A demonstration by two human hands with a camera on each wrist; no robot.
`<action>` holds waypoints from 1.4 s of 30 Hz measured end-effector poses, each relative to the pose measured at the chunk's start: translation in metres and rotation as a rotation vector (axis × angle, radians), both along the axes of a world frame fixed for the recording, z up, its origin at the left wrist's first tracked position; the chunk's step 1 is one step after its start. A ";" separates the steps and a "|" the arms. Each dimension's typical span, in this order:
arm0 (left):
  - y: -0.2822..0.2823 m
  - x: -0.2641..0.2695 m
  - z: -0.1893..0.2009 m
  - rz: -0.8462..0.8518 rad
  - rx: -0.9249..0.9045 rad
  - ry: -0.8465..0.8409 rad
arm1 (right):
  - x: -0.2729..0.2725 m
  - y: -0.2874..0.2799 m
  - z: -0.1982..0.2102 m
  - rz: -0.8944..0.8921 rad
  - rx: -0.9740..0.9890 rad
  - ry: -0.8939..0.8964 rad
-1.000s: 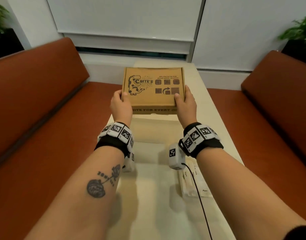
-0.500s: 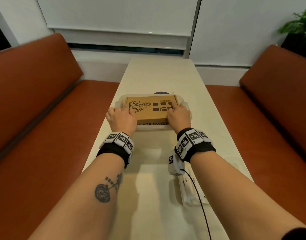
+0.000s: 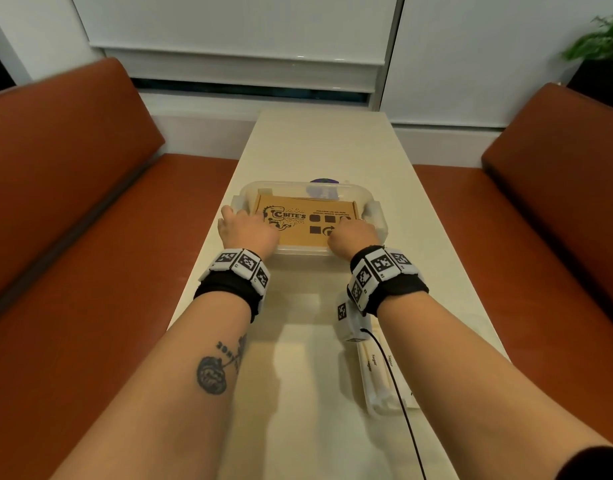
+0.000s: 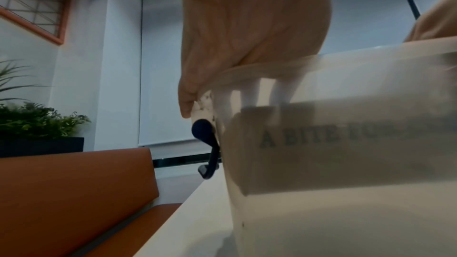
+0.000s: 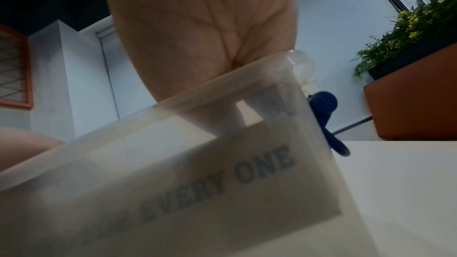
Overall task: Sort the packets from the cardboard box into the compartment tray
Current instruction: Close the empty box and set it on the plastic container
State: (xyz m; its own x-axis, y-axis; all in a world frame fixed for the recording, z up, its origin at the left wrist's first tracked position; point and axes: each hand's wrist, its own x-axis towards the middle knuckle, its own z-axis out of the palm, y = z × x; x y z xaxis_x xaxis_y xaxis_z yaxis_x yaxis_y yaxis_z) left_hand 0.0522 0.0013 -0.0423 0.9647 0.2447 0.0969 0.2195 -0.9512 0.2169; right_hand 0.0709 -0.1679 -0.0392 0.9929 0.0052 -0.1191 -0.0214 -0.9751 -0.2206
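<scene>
The brown cardboard box [image 3: 298,220] lies flat inside a translucent plastic container [image 3: 298,184] mid-table. My left hand [image 3: 246,226] covers the box's near left corner; in the left wrist view its fingers [image 4: 249,93] reach down inside the container wall to the box [image 4: 346,144], with the thumb outside the rim. My right hand [image 3: 353,235] is curled over the near right corner, fingers inside the wall against the box [image 5: 222,183]. White sugar packets [image 3: 372,367] lie in a clear tray [image 3: 374,407] under my right forearm.
The long cream table [image 3: 333,140] runs between two rust-red benches [image 3: 90,202]. The container has dark blue side latches [image 4: 205,144] and something purple [image 3: 324,181] at its far rim. A black cable [image 3: 398,393] hangs from my right wrist over the packets.
The box came down from held-up height into the plastic container and now sits lower in it. Both hands followed it down and stay at its near corners.
</scene>
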 end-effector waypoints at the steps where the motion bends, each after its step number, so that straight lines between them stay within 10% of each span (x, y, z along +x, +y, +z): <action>1: 0.000 0.001 0.000 -0.002 0.001 0.003 | 0.000 0.000 0.000 0.009 -0.009 -0.003; 16: -0.001 0.009 0.001 -0.002 0.066 0.085 | -0.002 -0.002 0.002 -0.019 0.060 -0.063; 21: -0.014 -0.013 0.000 -0.077 -0.077 -0.326 | -0.027 -0.033 0.016 -0.104 0.454 -0.514; 25: -0.066 -0.055 -0.016 -0.364 -0.215 -0.576 | -0.056 -0.080 0.009 -0.296 0.555 -0.521; 33: -0.129 -0.101 -0.065 -0.303 -0.274 0.211 | -0.110 -0.155 -0.039 -0.421 0.133 0.026; 42: -0.137 -0.107 -0.064 -0.213 -0.352 0.239 | -0.130 -0.184 -0.044 -0.412 -0.081 0.287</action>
State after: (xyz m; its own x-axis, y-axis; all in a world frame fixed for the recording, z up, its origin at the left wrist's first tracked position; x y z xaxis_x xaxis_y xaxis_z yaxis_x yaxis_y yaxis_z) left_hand -0.0551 -0.1353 -0.1065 0.9822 0.0175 -0.1869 0.1107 -0.8581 0.5015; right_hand -0.0595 -0.3524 -0.0832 0.8379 -0.4001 -0.3714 -0.4562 -0.8868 -0.0738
